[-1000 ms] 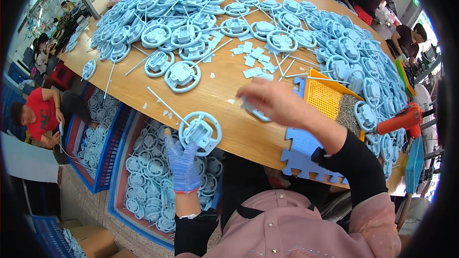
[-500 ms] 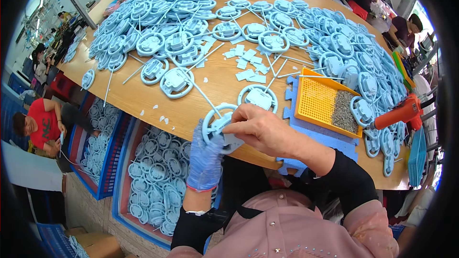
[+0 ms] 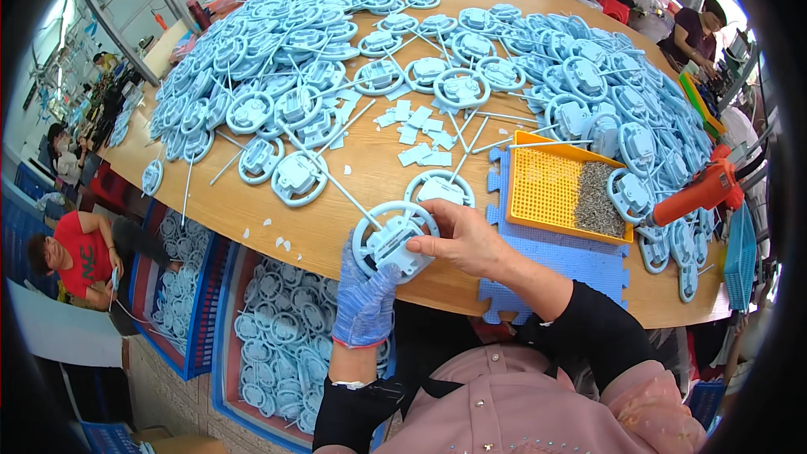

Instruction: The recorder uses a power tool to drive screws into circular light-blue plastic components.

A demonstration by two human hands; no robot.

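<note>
I have the pale blue wheel (image 3: 395,241) at the near table (image 3: 252,202) edge, clamped between both hands: my gloved left hand (image 3: 366,298) grips its near-left rim from below, my bare right hand (image 3: 462,240) pinches its right rim. Its thin rod runs far-left from the hub. A second wheel (image 3: 439,188) lies just beyond, nearer my right hand. Right of it sits a yellow tray (image 3: 546,189) of screws on a blue mat (image 3: 580,261); an orange driver (image 3: 698,193) lies farther right.

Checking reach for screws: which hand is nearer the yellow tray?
Right. The right hand sits just left of the yellow tray; the gloved left hand is farther, lower left.
</note>
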